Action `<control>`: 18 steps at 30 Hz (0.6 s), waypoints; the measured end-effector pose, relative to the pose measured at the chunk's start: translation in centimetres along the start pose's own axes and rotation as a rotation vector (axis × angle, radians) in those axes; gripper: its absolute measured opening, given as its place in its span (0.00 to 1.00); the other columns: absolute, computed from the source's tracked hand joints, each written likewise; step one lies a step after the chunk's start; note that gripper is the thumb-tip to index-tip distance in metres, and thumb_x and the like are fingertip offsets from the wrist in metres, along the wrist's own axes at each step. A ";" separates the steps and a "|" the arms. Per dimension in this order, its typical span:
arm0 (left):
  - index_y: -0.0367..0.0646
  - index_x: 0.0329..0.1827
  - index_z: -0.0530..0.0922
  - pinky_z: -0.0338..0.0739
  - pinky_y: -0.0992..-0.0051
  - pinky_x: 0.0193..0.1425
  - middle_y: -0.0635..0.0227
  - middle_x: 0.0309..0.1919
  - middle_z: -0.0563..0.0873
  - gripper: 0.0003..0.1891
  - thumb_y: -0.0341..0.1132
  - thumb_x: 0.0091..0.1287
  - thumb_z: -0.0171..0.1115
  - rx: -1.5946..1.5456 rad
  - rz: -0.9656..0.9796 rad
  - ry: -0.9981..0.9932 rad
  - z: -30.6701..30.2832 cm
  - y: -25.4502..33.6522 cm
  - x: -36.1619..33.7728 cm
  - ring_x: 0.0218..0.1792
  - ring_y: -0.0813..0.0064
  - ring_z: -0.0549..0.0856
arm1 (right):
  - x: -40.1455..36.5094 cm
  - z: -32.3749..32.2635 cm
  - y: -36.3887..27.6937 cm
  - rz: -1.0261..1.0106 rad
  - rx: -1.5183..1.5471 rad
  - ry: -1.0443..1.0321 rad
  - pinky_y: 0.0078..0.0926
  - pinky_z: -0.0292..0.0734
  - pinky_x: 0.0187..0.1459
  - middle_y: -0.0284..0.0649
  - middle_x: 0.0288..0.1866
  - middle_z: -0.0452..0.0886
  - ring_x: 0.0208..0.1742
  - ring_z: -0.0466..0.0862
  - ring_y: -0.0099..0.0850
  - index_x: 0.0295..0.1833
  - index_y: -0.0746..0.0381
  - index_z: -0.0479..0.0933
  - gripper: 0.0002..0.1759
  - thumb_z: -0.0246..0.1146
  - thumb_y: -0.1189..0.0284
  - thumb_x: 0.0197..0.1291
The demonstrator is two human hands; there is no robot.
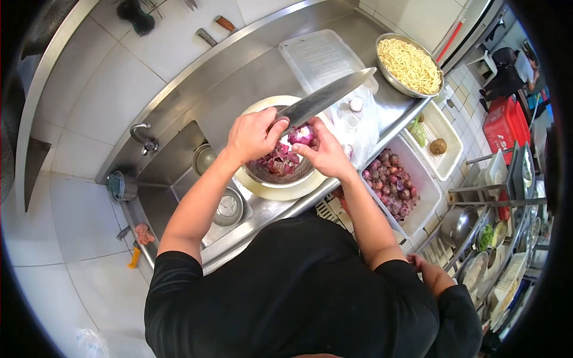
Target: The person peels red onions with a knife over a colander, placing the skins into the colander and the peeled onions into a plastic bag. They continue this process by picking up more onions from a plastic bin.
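My left hand is closed around the handle of a large kitchen knife, its broad blade pointing up and to the right. In my right hand sits a partly peeled red onion, purple and white, held between thumb and fingers close to the knife's heel. Both hands are over a metal bowl holding dark red onion skins. Beneath the bowl is a round cream-coloured board on the steel counter.
A grey crate of red onions stands to the right, beside a white basket. Noodles fill a bowl at the back right. A plastic bag and clear lid lie nearby. The sink is left; another person's arm shows lower right.
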State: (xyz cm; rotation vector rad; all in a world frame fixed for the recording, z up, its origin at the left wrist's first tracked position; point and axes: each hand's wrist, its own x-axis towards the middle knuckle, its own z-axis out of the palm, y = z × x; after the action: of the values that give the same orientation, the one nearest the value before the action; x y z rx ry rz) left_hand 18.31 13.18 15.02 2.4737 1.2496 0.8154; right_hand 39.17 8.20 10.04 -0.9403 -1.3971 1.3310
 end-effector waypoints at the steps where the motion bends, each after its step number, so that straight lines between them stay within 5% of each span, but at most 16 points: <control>1: 0.41 0.29 0.72 0.72 0.57 0.28 0.54 0.21 0.78 0.20 0.47 0.70 0.66 0.011 0.008 -0.016 -0.2 0.5 0.2 0.24 0.48 0.80 | 0.0 0.1 0.1 -0.010 0.000 -0.013 0.29 0.79 0.62 0.44 0.59 0.78 0.59 0.81 0.29 0.71 0.69 0.62 0.35 0.70 0.78 0.64; 8: 0.40 0.31 0.73 0.72 0.57 0.31 0.54 0.20 0.77 0.27 0.56 0.58 0.75 -0.040 0.098 -0.260 -1.4 -0.4 0.9 0.24 0.47 0.78 | -0.3 0.5 -0.2 0.135 0.254 -0.093 0.30 0.79 0.62 0.43 0.61 0.78 0.60 0.81 0.28 0.74 0.70 0.59 0.37 0.69 0.82 0.63; 18: 0.40 0.28 0.73 0.72 0.59 0.30 0.54 0.20 0.78 0.28 0.57 0.59 0.75 -0.081 -0.034 -0.287 0.0 -1.5 -0.1 0.25 0.49 0.79 | 0.0 1.1 1.1 0.163 0.297 -0.003 0.29 0.81 0.59 0.45 0.60 0.78 0.59 0.82 0.29 0.72 0.71 0.60 0.36 0.70 0.82 0.62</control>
State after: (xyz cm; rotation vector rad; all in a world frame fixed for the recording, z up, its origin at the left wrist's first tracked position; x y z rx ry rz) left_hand 17.28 14.06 14.28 2.3930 1.1300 0.4707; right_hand 38.06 8.01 9.03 -0.8636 -1.1035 1.6107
